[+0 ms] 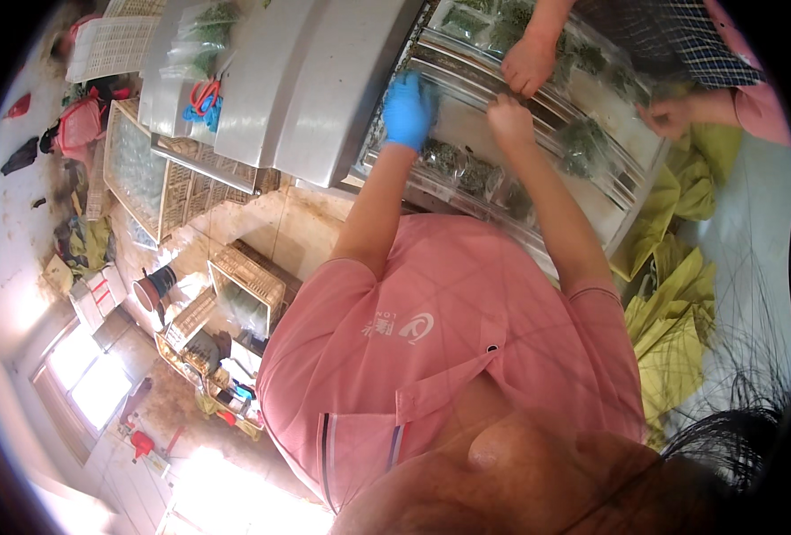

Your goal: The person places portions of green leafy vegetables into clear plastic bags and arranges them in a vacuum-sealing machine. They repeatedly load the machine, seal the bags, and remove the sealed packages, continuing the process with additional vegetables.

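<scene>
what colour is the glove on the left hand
Blue; the glove on the left hand shows best in the head view.

Pink polo shirt (467,312); blue glove, left hand (408,110).
</scene>
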A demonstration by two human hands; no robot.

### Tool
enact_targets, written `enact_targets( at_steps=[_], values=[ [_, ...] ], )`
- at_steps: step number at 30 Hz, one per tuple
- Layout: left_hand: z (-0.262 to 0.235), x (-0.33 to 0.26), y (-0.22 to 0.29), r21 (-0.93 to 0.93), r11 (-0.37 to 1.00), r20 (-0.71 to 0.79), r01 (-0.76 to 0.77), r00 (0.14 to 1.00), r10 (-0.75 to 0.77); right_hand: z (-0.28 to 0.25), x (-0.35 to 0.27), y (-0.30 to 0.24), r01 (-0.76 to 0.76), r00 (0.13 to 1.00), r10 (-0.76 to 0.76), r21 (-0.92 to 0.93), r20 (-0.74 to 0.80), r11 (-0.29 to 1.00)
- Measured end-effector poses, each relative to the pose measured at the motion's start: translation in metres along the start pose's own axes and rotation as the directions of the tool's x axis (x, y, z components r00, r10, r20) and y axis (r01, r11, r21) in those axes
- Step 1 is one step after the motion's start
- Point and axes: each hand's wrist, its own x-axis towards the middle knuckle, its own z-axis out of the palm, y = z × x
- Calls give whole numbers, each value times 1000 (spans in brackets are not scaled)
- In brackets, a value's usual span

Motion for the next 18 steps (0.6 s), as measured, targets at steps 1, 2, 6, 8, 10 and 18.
enact_targets(
  at_steps=[1,2,6,8,10,18],
  values=[
    [-1,4,-5,-3,999,-10,41,999,-41,-1,0,-1,6,1000,-6,-2,-10,1000],
    [-4,7,-8,-7,997,-21,82,996,-83,-1,0,-2,12,1000,-12,-4,-19,1000],
    [-10,20,-7,127,991,245,33,967,-64,-12,3,-3,-14,999,14,-4,-30,1000],
    [-12,14,-3,156,974,309,-163,945,109,-15,9,-4,-39,999,39,-10,1,999],
    [-9,4,0,173,967,282,-186,950,132,-8,14,-8,21,998,-17,54,-68,998],
    [-17,-25,12,169,985,320,-44,947,-12,2,32,-18,243,931,-186,152,-315,958]
  ],
)
